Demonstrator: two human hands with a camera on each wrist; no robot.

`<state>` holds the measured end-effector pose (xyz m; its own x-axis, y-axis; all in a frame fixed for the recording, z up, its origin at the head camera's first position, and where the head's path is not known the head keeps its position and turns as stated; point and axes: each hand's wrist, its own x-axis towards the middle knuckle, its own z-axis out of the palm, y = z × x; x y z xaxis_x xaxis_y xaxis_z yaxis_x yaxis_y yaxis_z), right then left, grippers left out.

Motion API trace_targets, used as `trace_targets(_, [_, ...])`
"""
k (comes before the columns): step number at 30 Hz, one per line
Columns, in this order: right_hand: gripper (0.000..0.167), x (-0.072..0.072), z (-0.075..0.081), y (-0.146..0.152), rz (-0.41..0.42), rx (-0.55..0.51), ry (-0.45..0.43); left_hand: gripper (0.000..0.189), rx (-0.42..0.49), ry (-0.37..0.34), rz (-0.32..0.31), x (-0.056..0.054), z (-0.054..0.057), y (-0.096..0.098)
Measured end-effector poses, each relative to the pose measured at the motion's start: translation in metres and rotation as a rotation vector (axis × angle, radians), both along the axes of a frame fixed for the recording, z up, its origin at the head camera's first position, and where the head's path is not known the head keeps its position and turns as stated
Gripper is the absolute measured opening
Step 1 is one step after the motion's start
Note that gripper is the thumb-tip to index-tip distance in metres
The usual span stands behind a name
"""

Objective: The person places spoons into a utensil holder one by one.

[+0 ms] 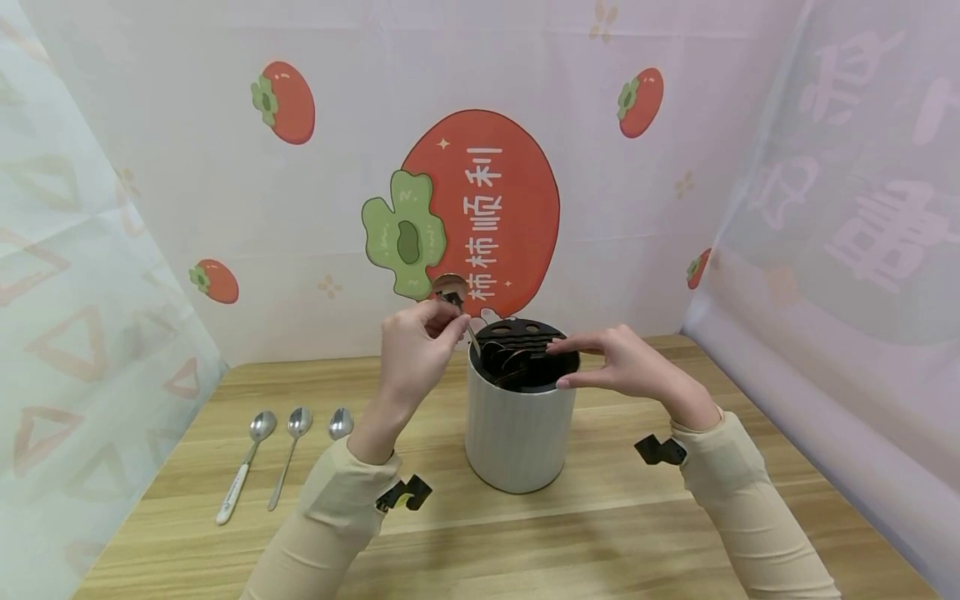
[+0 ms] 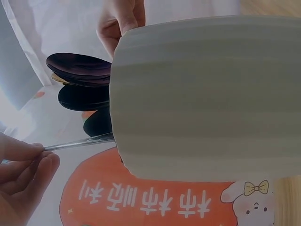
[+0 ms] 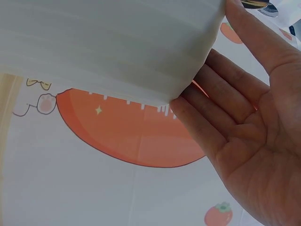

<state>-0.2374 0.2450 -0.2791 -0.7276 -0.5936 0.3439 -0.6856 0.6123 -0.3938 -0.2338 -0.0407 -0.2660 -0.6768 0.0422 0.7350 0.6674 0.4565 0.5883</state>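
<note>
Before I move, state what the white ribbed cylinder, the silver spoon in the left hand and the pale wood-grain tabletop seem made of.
White ribbed cylinder: ceramic or plastic perhaps, satin, showing only soft shading.
Silver spoon in the left hand: likely polished metal, given its bright reflections.
Pale wood-grain tabletop: wood or laminate, satin, judging by its streaked grain.

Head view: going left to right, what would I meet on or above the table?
White-handled spoon, slim spoon, partly hidden spoon, left hand, canister, right hand.
</note>
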Motion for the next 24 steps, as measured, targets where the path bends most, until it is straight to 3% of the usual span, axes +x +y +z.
trace_targets(18, [0.045, -0.0005, -0.0024, 0.0015, 0.007, -0.001, 0.01, 0.007, -0.18, -0.052, 0.045, -0.0017, -0.0063, 0.0064])
trace_targets(21, [0.045, -0.0002, -0.002, 0.0015, 0.006, 0.001, 0.01, 0.006, -0.218, -0.027, 0.04, -0.0029, -0.008, 0.0071])
trace_targets(24, [0.045, 0.0, -0.0016, 0.0012, 0.007, 0.002, 0.014, 0.005, -0.321, 0.033, 0.033, -0.0042, -0.0094, 0.0066])
